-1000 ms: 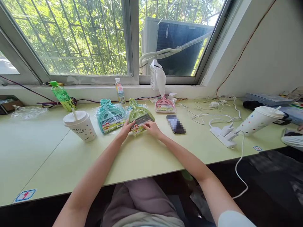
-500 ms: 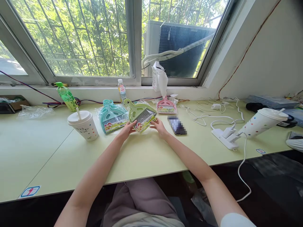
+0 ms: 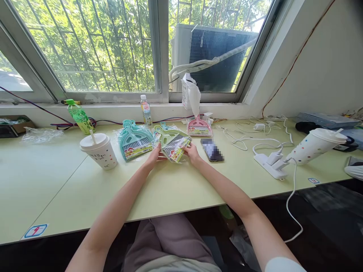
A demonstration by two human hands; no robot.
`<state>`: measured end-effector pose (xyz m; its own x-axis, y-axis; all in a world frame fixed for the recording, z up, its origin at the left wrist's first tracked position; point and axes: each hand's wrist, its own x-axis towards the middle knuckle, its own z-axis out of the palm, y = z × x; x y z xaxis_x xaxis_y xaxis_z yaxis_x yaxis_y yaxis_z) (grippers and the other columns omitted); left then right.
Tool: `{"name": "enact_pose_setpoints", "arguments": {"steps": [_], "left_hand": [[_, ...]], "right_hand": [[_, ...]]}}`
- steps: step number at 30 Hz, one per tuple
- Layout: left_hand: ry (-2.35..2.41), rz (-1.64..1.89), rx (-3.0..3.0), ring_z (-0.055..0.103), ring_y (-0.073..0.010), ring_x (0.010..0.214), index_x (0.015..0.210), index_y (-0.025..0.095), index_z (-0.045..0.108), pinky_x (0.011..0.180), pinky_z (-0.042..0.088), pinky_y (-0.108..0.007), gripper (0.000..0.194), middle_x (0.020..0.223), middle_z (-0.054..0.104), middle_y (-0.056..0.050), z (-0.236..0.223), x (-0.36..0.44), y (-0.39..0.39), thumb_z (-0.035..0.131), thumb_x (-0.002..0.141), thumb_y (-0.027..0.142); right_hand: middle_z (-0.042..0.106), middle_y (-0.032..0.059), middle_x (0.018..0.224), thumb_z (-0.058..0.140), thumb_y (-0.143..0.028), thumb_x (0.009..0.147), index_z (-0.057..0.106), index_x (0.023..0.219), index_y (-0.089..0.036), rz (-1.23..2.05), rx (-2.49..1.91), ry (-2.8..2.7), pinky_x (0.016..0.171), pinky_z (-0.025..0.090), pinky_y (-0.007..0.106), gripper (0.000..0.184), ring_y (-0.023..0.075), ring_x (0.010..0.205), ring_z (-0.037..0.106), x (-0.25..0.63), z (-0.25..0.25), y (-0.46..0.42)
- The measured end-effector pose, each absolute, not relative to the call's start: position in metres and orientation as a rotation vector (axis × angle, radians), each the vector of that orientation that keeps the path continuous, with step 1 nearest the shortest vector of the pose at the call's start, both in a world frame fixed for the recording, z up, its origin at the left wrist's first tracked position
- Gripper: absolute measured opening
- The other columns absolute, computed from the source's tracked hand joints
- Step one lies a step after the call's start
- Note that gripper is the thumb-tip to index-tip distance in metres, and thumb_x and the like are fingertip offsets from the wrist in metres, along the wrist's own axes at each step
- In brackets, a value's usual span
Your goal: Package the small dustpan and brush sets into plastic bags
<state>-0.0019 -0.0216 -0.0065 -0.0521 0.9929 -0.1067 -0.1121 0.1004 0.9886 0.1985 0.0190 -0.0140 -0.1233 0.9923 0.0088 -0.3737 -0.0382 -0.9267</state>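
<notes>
Between my two hands is a green dustpan and brush set (image 3: 169, 136) in clear plastic wrap with a printed label. My left hand (image 3: 154, 155) grips its left lower side, and my right hand (image 3: 192, 152) closes on its right lower corner. Just left of it lie stacked teal dustpan sets (image 3: 134, 138), also wrapped; another bit of teal shows behind the green set's handle. A pink dustpan set (image 3: 199, 126) rests farther back to the right. Beside my right hand a phone (image 3: 211, 150) lies on the table, its screen blurred.
A white cup with straw (image 3: 99, 151) stands left, a green bottle (image 3: 80, 116) behind it. A small bottle (image 3: 146, 110) and tissue pack (image 3: 190, 93) are by the window. Right are a power strip (image 3: 270, 166), cables and another cup (image 3: 316, 146). The table's front edge (image 3: 193, 210) is near my lap.
The green dustpan set has come down lower and flatter, moving slightly right, with both hands still on it. Its handle now uncovers some teal behind it.
</notes>
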Motion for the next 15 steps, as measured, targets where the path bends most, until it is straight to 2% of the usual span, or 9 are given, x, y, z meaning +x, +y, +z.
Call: {"name": "enact_pose_setpoints", "arguments": {"steps": [3, 6, 11, 13, 15], "left_hand": [[1.204, 1.362, 0.957, 0.067, -0.0185, 0.067, 0.086, 0.016, 0.066, 0.066, 0.059, -0.035, 0.046, 0.083, 0.07, -0.009, -0.003, -0.009, -0.019, 0.063, 0.076, 0.06], [1.187, 1.429, 0.935, 0.065, -0.0146, 0.059, 0.089, 0.014, 0.066, 0.063, 0.058, -0.034, 0.037, 0.081, 0.068, -0.007, 0.0, -0.017, -0.016, 0.071, 0.073, 0.047], [1.28, 1.63, 0.85, 0.06, -0.0114, 0.054, 0.094, 0.016, 0.067, 0.058, 0.054, -0.028, 0.037, 0.074, 0.065, -0.004, 0.005, -0.026, -0.015, 0.062, 0.079, 0.049], [1.287, 1.645, 0.896, 0.061, -0.0118, 0.057, 0.097, 0.017, 0.067, 0.057, 0.052, -0.026, 0.039, 0.082, 0.067, -0.006, 0.009, -0.028, -0.017, 0.06, 0.081, 0.051], [1.313, 1.698, 0.93, 0.064, -0.0138, 0.067, 0.107, 0.019, 0.064, 0.059, 0.052, -0.025, 0.043, 0.098, 0.068, -0.008, 0.014, -0.031, -0.02, 0.057, 0.082, 0.053]], "right_hand": [[0.073, 0.0024, 0.086, 0.085, -0.019, 0.056, 0.058, 0.088, -0.019, 1.457, -0.891, -0.976, 0.077, 0.061, 0.035, 0.041, 0.0178, 0.077, 0.07, 0.202, -0.009, 0.02], [0.073, 0.0025, 0.086, 0.084, -0.017, 0.057, 0.059, 0.089, -0.019, 1.452, -0.898, -0.991, 0.076, 0.061, 0.035, 0.041, 0.0177, 0.076, 0.07, 0.204, -0.004, 0.02], [0.073, 0.0042, 0.083, 0.084, -0.018, 0.059, 0.062, 0.088, -0.019, 1.467, -0.912, -1.102, 0.07, 0.061, 0.037, 0.036, 0.0198, 0.073, 0.07, 0.201, 0.005, 0.014], [0.073, 0.0046, 0.083, 0.084, -0.02, 0.058, 0.063, 0.088, -0.018, 1.475, -0.91, -1.145, 0.068, 0.061, 0.036, 0.036, 0.0199, 0.072, 0.07, 0.203, 0.008, 0.014], [0.074, 0.0049, 0.083, 0.084, -0.022, 0.057, 0.064, 0.089, -0.018, 1.478, -0.908, -1.198, 0.065, 0.06, 0.034, 0.038, 0.0196, 0.072, 0.07, 0.209, 0.01, 0.015]]}}
